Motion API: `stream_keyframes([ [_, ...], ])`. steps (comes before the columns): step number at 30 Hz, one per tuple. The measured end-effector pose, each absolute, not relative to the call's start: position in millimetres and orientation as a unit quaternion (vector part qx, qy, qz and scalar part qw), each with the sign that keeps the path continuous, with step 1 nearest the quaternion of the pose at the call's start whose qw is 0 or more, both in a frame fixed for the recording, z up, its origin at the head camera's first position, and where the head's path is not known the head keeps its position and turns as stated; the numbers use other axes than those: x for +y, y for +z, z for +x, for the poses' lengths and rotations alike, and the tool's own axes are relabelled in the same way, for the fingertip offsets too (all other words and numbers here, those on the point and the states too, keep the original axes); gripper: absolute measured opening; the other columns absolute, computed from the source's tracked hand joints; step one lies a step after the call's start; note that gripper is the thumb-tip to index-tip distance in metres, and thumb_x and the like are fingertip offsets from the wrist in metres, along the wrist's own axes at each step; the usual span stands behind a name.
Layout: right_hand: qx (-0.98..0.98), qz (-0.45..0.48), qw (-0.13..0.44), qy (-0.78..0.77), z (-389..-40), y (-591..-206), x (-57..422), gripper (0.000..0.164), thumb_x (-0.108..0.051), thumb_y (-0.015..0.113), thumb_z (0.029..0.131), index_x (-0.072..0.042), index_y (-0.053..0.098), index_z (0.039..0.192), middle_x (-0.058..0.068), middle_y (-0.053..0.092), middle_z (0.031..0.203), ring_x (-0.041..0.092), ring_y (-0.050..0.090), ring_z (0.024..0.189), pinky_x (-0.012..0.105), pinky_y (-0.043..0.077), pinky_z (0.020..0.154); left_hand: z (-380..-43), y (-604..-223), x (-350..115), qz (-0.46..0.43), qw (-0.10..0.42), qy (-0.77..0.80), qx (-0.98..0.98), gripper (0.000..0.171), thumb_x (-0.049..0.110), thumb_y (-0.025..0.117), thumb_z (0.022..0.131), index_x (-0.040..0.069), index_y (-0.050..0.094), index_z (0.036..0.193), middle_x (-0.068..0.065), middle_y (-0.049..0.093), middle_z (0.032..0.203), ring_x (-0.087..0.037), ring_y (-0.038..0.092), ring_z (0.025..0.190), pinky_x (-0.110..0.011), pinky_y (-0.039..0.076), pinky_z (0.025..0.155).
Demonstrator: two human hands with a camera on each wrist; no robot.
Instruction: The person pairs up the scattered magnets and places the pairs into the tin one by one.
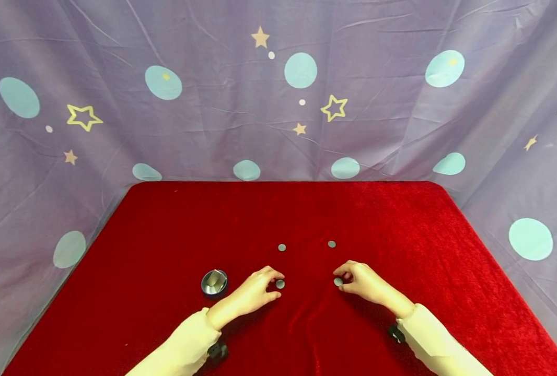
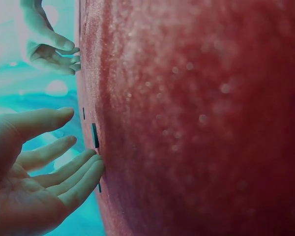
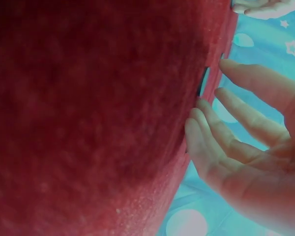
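Observation:
Small flat grey discs lie on the red cloth in front of me. My left hand (image 1: 255,290) is beside the near left disc (image 1: 280,284), its thumb and fingers spread apart around it without pinching. In the left wrist view the lower fingertips of the left hand (image 2: 49,172) are at the cloth, close to a disc (image 2: 94,135) seen edge-on. Opposite, my right hand (image 1: 365,282) has its thumb and fingers loosely bent about the near right disc (image 1: 338,281). The right wrist view shows a gap between the right hand's (image 3: 250,137) thumb and fingers, near a disc (image 3: 204,81).
Two more discs, a far left one (image 1: 282,247) and a far right one (image 1: 332,244), lie beyond the hands. A round dark-rimmed metal dish (image 1: 205,286) with pale pieces inside stands left of the left hand. Patterned curtains (image 1: 212,125) surround the red-covered table (image 1: 377,219).

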State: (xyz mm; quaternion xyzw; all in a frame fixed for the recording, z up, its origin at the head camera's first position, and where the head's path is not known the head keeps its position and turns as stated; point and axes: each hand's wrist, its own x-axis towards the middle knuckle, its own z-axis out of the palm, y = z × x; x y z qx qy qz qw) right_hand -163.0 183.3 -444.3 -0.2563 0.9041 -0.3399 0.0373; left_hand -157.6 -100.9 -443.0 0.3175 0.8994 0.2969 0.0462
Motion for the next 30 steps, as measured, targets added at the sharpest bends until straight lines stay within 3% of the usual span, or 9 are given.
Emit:
stream_keyframes([
  [10,0.904,-0.298,0.024,-0.305,-171.4,-448.0,180.9,0.020,0.002,0.072,0.065,0.004,0.066,0.084,0.003,0.058,0.077,0.012,0.052,0.066,0.020,0.044,0.059,-166.5,-445.0,-97.2,0.333,0.042,0.286,0.898,0.028,0.003,0.069,0.070,-0.004,0.060,0.096,-0.007,0.052,0.086,-0.021,0.055,0.079,-0.027,0.046,0.071],
  [18,0.909,-0.281,0.030,-0.305,-172.1,-448.3,178.2,0.017,0.003,0.072,0.062,0.001,0.064,0.076,0.001,0.056,0.071,0.009,0.051,0.061,0.018,0.043,0.055,-171.8,-449.3,-92.9,0.331,0.030,0.269,0.904,0.021,0.001,0.071,0.068,-0.002,0.061,0.087,-0.005,0.049,0.078,-0.019,0.050,0.074,-0.027,0.043,0.067],
  [30,0.912,-0.257,0.040,-0.319,-170.9,-446.6,175.6,0.013,0.002,0.070,0.065,-0.002,0.063,0.075,0.000,0.057,0.069,0.003,0.049,0.059,0.017,0.042,0.053,-177.3,-451.5,-89.2,0.344,0.036,0.265,0.900,0.014,0.002,0.070,0.069,-0.001,0.061,0.080,-0.005,0.050,0.074,-0.016,0.052,0.068,-0.022,0.043,0.062],
])
